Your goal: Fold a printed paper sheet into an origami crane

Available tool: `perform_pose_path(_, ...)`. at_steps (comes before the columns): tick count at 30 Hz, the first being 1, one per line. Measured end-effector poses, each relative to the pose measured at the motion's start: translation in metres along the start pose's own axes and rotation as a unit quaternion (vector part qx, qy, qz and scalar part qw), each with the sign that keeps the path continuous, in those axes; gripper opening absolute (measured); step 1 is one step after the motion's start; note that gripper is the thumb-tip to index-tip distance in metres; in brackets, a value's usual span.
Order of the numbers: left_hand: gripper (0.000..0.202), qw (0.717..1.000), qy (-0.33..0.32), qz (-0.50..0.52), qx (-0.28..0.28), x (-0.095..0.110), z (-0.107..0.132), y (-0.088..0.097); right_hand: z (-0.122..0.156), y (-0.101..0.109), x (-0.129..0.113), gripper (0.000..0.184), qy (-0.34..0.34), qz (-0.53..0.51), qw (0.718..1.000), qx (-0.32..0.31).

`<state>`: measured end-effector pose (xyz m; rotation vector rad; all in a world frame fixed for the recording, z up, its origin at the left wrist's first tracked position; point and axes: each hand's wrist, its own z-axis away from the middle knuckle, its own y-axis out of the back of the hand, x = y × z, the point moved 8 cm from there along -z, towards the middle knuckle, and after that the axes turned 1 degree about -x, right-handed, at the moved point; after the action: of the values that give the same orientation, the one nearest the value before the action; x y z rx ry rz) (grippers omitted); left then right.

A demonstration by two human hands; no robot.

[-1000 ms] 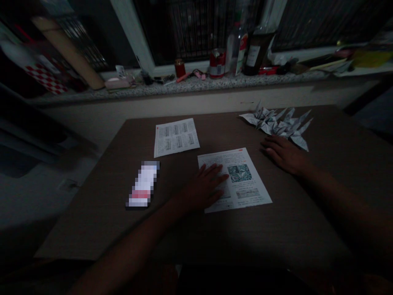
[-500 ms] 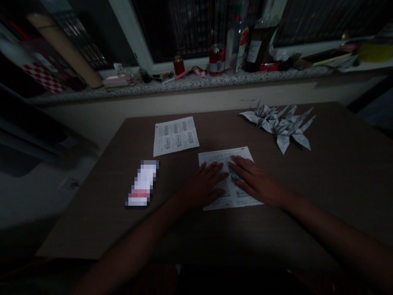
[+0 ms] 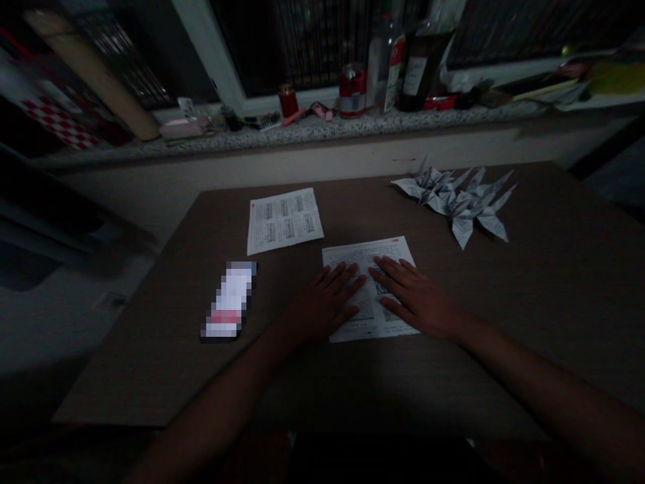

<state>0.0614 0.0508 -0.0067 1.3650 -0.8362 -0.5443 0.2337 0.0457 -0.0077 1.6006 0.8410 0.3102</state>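
Observation:
A printed sheet of paper [image 3: 369, 323] lies flat on the dark wooden table [image 3: 282, 376] in front of me. My left hand [image 3: 327, 299] rests on the sheet's left side, fingers stretched out and slightly spread. On its right side lies my right hand [image 3: 416, 292], palm down with the fingers apart. Parts of the print are hidden under both hands. Behind and to the left is a second printed sheet [image 3: 285, 222], untouched. At the back right sit several folded paper cranes [image 3: 461, 198], clustered together.
A phone [image 3: 229, 300] with a lit, blurred screen lies left of my hands. Along the stone windowsill [image 3: 252, 140] stand a red can [image 3: 353, 91], a dark bottle [image 3: 417, 74], a clear bottle [image 3: 390, 74] and small items. The table's near edge runs below my forearms.
Both hands stay flat on the sheet; the fingers of my right hand have shifted slightly and spread a little. The whole view has moved a bit.

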Motion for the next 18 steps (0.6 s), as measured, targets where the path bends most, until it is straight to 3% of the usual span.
perform_pose_path(11, 0.063, 0.999, 0.001, 0.035, -0.014, -0.007, 0.002, 0.003, 0.001, 0.005, 0.0, 0.06, 0.011, -0.02, 1.0, 0.005)
perform_pose_path(18, 0.067, 0.997, 0.032, 0.069, 0.016, -0.034, 0.02, 0.022, 0.001, 0.006, 0.002, 0.058, 0.001, -0.014, 1.0, -0.002)
